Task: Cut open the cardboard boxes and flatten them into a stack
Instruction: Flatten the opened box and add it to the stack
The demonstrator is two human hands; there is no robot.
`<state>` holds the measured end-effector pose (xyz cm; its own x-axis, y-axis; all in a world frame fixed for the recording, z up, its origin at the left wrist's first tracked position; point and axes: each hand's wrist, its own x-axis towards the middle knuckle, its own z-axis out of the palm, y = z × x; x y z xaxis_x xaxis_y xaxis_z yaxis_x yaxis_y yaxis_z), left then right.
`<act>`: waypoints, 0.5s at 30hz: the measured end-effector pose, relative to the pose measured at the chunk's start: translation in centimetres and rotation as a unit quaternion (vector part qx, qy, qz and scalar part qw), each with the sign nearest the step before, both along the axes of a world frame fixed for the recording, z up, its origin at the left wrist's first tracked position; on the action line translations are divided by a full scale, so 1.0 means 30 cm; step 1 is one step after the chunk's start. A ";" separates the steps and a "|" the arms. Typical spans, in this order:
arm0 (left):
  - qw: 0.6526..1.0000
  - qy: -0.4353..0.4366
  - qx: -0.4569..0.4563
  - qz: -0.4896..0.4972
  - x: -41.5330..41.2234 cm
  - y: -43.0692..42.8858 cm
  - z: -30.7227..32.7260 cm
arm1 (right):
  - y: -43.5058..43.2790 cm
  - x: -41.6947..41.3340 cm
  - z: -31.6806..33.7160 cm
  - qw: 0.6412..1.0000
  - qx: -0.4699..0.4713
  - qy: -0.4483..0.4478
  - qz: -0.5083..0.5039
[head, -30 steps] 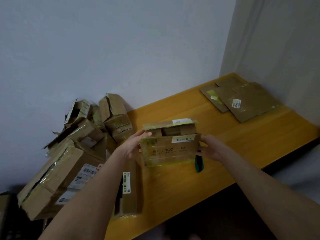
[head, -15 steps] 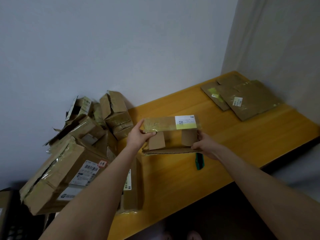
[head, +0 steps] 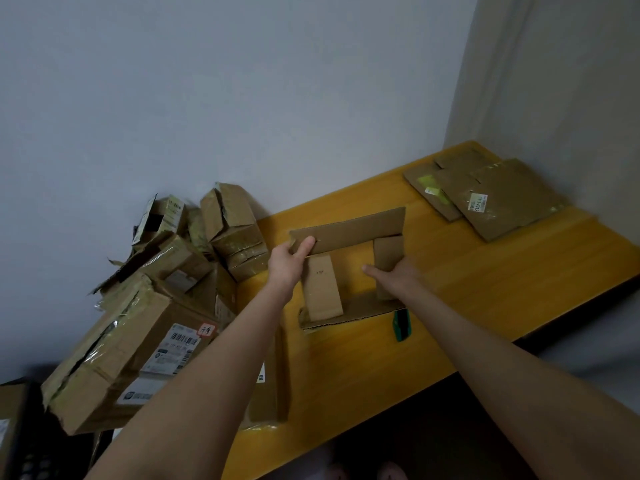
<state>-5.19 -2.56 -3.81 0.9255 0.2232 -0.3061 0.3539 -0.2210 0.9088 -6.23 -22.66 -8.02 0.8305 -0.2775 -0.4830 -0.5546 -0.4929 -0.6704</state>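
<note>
Dim, soft light; wide-angle edge distortion; slight motion blur.

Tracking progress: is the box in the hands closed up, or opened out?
Opened: the box has flaps splayed outward on all four sides around a hollow middle.

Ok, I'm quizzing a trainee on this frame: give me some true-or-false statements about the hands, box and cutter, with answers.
The left hand grips the opened box by its far flap. True.
The right hand holds the green cutter. False: the green cutter lies on the table, clear of the right hand.
Flattened cardboard lies at the table's far right corner. True.
The pile of boxes is on the person's right. False: the pile of boxes is on the left.
</note>
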 end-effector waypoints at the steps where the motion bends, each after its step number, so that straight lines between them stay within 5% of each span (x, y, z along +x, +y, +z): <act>1: 1.000 0.002 -0.001 -0.004 0.001 -0.005 0.007 | 0.003 0.004 0.008 0.999 -0.047 0.011 -0.008; 4: 1.000 0.009 0.000 -0.007 0.004 -0.008 0.022 | -0.006 0.005 0.010 0.994 -0.106 0.010 -0.002; 7: 1.000 0.013 0.007 0.005 0.010 0.018 0.021 | -0.019 0.014 -0.005 0.998 0.002 -0.052 0.045; 15: 1.000 0.012 0.003 0.001 -0.007 0.067 -0.007 | -0.084 0.002 0.027 0.930 0.336 0.000 -0.149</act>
